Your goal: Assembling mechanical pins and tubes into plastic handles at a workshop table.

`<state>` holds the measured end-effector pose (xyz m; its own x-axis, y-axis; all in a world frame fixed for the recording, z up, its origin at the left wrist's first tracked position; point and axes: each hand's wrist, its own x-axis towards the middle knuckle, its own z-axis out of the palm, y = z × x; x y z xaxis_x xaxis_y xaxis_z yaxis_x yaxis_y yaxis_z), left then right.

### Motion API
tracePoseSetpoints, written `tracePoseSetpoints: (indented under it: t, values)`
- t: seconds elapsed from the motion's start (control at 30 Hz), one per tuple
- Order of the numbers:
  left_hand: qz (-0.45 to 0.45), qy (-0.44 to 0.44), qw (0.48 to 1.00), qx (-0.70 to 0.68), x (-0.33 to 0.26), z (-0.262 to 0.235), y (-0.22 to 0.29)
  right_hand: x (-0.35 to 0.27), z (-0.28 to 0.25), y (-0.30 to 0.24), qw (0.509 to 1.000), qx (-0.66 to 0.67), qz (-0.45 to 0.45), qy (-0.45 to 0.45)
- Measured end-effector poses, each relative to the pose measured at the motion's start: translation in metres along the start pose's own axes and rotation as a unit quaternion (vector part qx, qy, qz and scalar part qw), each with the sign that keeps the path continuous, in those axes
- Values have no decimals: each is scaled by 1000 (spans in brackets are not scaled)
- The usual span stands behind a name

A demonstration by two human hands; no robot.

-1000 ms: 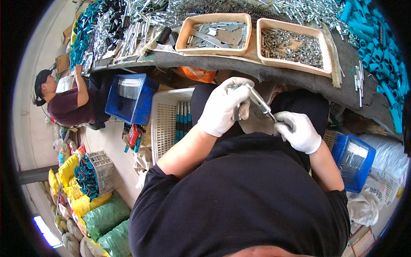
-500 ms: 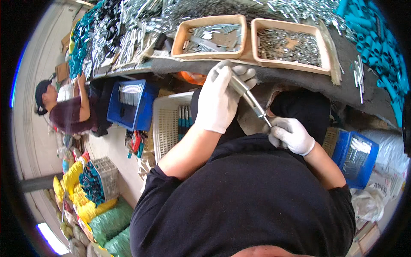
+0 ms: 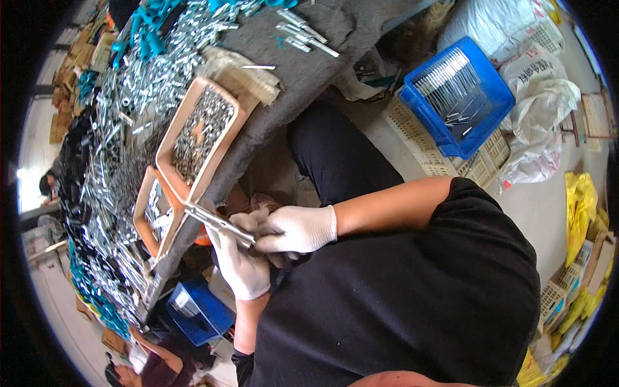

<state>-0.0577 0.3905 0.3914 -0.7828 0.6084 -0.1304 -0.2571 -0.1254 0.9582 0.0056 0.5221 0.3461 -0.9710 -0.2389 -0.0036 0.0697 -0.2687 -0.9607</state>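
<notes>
Both my hands wear white gloves and meet in front of my black shirt. A shiny metal tube point(image 3: 222, 225) with a slot in its side slants between them. My left hand point(image 3: 244, 272) is closed around the tube from below, partly hidden behind it. At the tube's lower end, my right hand point(image 3: 298, 229) has its fingers curled in. What those fingers grip is hidden. Just beyond the tube's upper end stands a tan tray point(image 3: 224, 149) of small metal pieces. A second tan tray point(image 3: 141, 213) with longer metal parts adjoins it.
The grey-covered bench point(image 3: 284, 97) carries heaped metal parts point(image 3: 116, 193) and teal pieces point(image 3: 147, 35). To the right, a blue bin point(image 3: 493, 97) of metal rods rests on a cream crate point(image 3: 412, 138), near white sacks point(image 3: 535, 97). Another person point(image 3: 161, 371) works at the lower left.
My view has swung right, bringing the blue bin into fuller sight. My hands have drawn closer together at the tube. The thin rod between them no longer shows.
</notes>
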Motion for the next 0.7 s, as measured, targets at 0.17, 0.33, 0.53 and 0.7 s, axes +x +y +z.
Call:
tracePoseSetpoints:
  t: [0.17,0.33,0.53,0.7]
  values:
    - [-107,19,990,-86,9,29,-16,-40,-65,-4,964,-217,24,-153]
    - [-202,0,977,-66,8,20,-31,-150,-209,-6,872,-417,213,145]
    - [-294,-43,955,-10,24,33,-43,-349,-393,133,618,-356,396,579]
    - [-304,12,953,7,27,40,-43,-358,-397,128,495,-440,445,603]
